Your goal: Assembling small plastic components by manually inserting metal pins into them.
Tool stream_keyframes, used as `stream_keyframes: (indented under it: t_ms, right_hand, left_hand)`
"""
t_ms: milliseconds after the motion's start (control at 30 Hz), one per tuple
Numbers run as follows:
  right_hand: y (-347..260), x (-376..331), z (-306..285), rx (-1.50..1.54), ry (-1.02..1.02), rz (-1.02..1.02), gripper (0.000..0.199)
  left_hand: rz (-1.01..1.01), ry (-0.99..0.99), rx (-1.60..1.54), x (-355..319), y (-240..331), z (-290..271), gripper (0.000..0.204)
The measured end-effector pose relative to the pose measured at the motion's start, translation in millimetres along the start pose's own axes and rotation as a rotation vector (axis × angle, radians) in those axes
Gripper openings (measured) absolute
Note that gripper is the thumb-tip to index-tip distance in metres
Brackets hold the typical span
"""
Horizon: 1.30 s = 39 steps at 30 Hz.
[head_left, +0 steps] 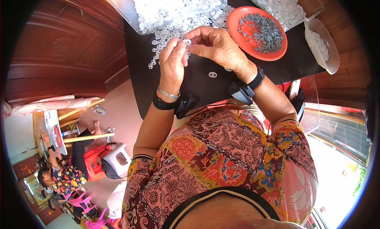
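Between the thumb and fingers of my left hand [173, 64] is a small white oval plastic piece with two holes [187, 42]. My right hand [221, 48] meets it from the right, its thumb and index finger closed close to the piece; whatever they pinch is too small to make out. Loose white pieces [160, 37] lie spread on the dark table [152, 88] behind my hands. One single piece [212, 75] rests nearer me, below my right hand. To the right, an orange-red plate [234, 29] carries a heap of small grey metal parts [263, 33].
A clear bin [133, 21] heaped with white pieces stands at the back, and another clear container [314, 9] is at the back right. A translucent scoop-shaped tray [333, 56] sits at the table's right edge. Another person [67, 177] is at the far left, near stools [118, 159].
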State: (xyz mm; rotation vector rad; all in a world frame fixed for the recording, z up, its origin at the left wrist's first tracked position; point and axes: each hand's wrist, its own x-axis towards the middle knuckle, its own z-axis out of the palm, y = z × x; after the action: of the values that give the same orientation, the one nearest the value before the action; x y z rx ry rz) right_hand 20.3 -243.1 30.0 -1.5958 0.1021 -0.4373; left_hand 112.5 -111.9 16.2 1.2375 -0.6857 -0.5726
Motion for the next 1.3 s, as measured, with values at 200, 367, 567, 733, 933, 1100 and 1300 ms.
stream_keyframes:
  t_ms: [200,367,567,733,933,1100,1300]
  right_hand:
    - [1,-3,3,-0.293,0.046,-0.167,0.036]
    - [2,-3,6,-0.402,0.063,-0.265,0.031]
    - [2,-3,4,-0.425,0.054,-0.390,0.029]
    - [1,-3,3,-0.431,0.040,-0.470,0.027]
    - [-3,-4,1,-0.447,0.015,-0.480,0.022]
    - [-1,-6,2,-0.417,0.000,-0.455,0.017]
    - [0,-7,6,-0.424,0.038,-0.475,0.016]
  left_hand:
    - [0.009,0.020,0.042,0,-1,1,0.022]
    - [-0.011,0.032,0.014,1,1,-1,0.024]
    - [0.004,-0.007,-0.036,1,0,-3,0.025]
    - [0.039,-0.050,-0.031,1,2,-5,0.027]
    - [0.035,-0.093,-0.046,0,1,-7,0.019]
    - [0.004,-0.033,-0.126,-4,1,1,0.018]
    - [-0.046,0.016,-0.114,-6,4,3,0.023]
